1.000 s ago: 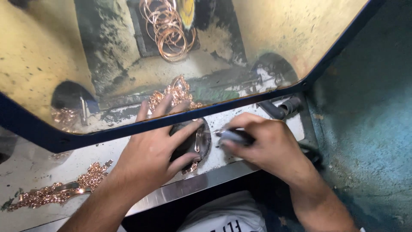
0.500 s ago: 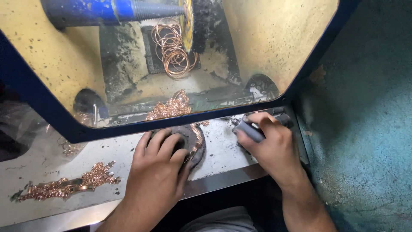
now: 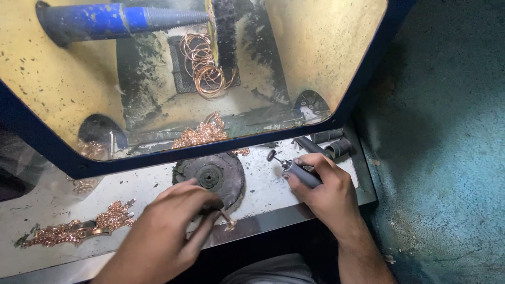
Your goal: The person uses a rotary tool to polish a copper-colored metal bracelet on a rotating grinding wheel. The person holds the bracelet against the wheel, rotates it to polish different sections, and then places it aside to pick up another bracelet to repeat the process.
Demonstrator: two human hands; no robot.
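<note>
Copper-coloured piece [image 3: 227, 222], small and thin, sits pinched at the fingertips of the left hand [image 3: 168, 231], just in front of the round dark disc [image 3: 210, 176] set into the white bench [image 3: 263, 197]. That hand is closed narrowly: thumb and forefinger meet on the piece, the other fingers curl under. How much of the piece lies inside the pinch is hidden by the fingers.

To the right of the disc, the right hand [image 3: 323, 192] wraps fully around a grey rotary handpiece [image 3: 300, 173], its small wheel tip [image 3: 271, 155] pointing up and left, apart from the piece and clear of the disc.

Judging from this, 2 things could go wrong. The piece is tiny and held only at its end, so a turning tip could snatch it out of the pinch and throw it off the front edge of the bench. The fingertips lie right beside the spot to be worked, so a slip of the tip could graze them.

Behind the disc, past the blue-framed window [image 3: 158, 158], hang copper wire rings [image 3: 205, 68]; left of the disc lies a heap of copper chain [image 3: 79, 229].
</note>
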